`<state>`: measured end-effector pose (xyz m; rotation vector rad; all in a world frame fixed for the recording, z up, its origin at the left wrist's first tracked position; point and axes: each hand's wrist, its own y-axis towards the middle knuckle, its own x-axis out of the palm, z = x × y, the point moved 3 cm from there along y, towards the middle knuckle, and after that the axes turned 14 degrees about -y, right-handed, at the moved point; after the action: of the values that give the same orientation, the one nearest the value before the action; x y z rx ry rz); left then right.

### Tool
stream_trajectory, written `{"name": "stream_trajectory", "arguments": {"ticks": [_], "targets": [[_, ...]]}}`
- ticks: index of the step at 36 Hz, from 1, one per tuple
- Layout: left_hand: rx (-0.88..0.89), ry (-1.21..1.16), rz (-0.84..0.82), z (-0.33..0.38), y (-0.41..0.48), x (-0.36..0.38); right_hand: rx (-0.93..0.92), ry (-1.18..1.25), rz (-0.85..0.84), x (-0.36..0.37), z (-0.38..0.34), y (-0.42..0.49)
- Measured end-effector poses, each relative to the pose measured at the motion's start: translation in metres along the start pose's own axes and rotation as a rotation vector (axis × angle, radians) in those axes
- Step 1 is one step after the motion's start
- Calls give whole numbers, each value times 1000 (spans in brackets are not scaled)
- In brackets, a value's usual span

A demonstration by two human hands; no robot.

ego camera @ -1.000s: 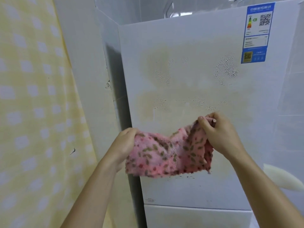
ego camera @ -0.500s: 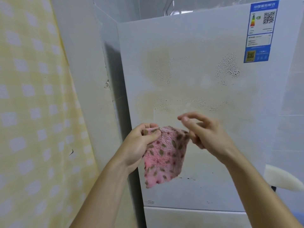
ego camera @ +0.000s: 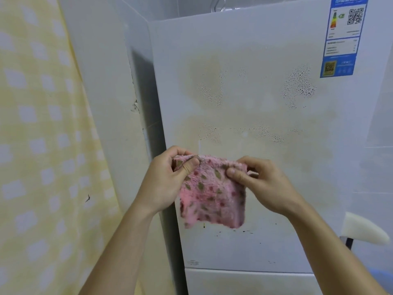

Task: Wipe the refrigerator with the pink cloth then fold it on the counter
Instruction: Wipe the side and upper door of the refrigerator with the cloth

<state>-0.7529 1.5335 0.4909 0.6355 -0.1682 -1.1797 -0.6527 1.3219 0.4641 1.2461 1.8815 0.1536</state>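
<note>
Hanging in front of the fridge door, the cloth (ego camera: pixel 212 194) is stretched by its top edge between both hands. Its lower edge hangs loose and seems clear of the door, though depth is hard to judge. The step looks like squaring the cloth into a neat pad before wiping. To do that well, the top corners should be drawn level and taut so the layers lie flat, and the pad then pressed flat on the stained patches rather than dabbed as a bunched wad. The left hand (ego camera: pixel 163 184) pinches the top left corner, thumb laid over the front and the other fingers curled behind. The right hand (ego camera: pixel 268 188) pinches the top right corner the same way, thumb tip on the front, fingers curled close. Neither hand touches the fridge (ego camera: pixel 244 92). Its door bears yellowish stains and dark spots (ego camera: pixel 298 88) above the cloth, small flecks below it, and a blue label (ego camera: pixel 342 39) at the upper right. A yellow curtain (ego camera: pixel 42 145) hangs at the left.
</note>
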Motion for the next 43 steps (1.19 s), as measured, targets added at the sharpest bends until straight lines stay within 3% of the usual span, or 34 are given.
{"name": "stream_trajectory", "arguments": {"ticks": [3,6,10,14,17,21,28,35,38,43], "targets": [[8,-4,81,-5,6,-2,51,-19,94,-2,-7,11],[-7,-115,94,-7,16,0,124,-188,269,2,-17,20],[60,-7,175,-6,38,0,174,-360,507,9,-41,33],[222,28,334,6,59,-3,97,-47,653,28,-56,46],[333,35,399,9,78,-8,-76,40,669,48,-60,61],[447,133,484,4,102,-15,-266,-406,748,80,-50,91],[756,383,572,-10,125,-40,-357,-911,860,101,-36,117],[639,740,659,-32,156,-101,-461,-995,827,83,-27,133],[596,766,649,-48,167,-117,-419,-1048,799,87,-33,143],[672,779,679,-54,172,-121,-393,-1058,874,84,-58,160]]}}
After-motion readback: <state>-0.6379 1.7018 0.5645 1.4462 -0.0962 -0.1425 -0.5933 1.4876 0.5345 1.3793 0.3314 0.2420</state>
